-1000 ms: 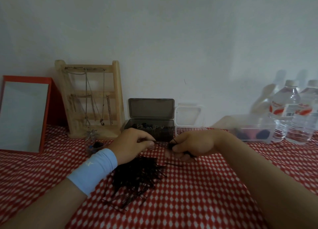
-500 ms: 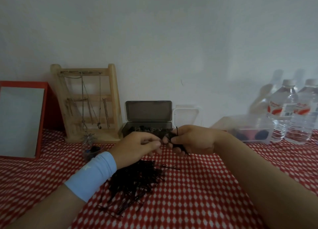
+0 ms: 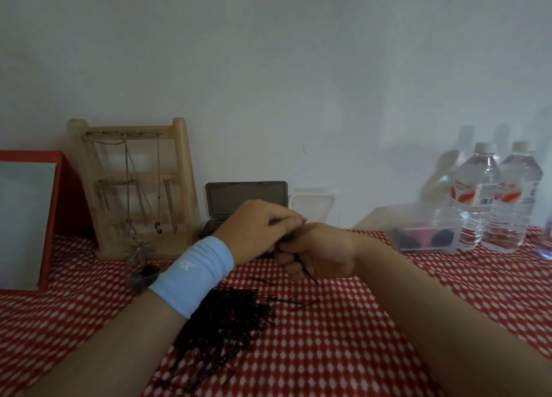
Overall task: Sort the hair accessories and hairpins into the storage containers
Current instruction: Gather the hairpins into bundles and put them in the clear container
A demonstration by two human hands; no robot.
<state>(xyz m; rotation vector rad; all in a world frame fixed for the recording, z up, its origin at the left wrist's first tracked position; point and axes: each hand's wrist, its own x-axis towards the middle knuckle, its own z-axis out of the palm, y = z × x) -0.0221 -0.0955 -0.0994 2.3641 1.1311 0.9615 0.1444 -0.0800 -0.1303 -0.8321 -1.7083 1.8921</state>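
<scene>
The left hand has closed the gap and now sits atop the right hand, its fingers pinching a thin black pin into the bundle that the right fist grips. One more is gathered, probably for the dark, hinged plastic box behind. The heap of wiry black hairpins lies on the checked table, near its front edge.

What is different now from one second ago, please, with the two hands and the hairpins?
The left hand moved right until it touches the right hand; before, a gap lay between them. The right hand keeps its grip on a bundle of hairpins. The loose pile and dark box stayed.
</scene>
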